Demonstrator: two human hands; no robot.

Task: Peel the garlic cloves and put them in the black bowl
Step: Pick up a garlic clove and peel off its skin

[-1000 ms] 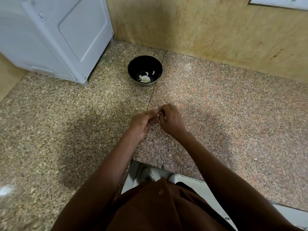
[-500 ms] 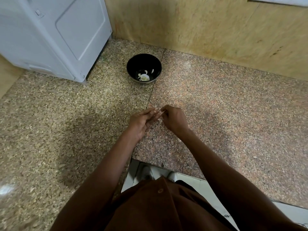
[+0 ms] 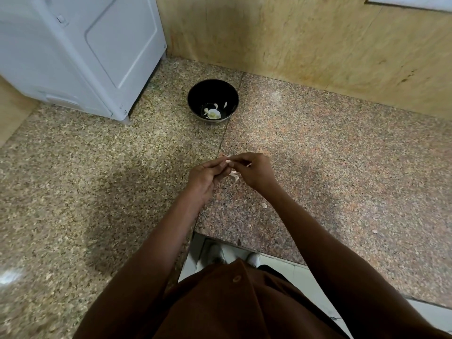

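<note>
My left hand (image 3: pixel 208 176) and my right hand (image 3: pixel 254 171) meet above the granite counter, fingertips together. Between them they pinch a small pale garlic clove (image 3: pixel 228 162), mostly hidden by the fingers. A strip of papery skin (image 3: pixel 235 175) hangs just below it. The black bowl (image 3: pixel 195 99) sits farther back on the counter, near the wall, with a few pale garlic pieces (image 3: pixel 213 113) at its bottom.
A white appliance (image 3: pixel 80 50) stands at the back left, close to the bowl. A tan stone wall (image 3: pixel 305 40) runs behind. A scrap of skin (image 3: pixel 264 205) lies on the counter by my right wrist. The counter edge (image 3: pixel 244 243) is just below my forearms.
The hands have drawn slightly apart at the fingertips, and a bit of pale skin now hangs loose below them. The bowl has not moved.
</note>
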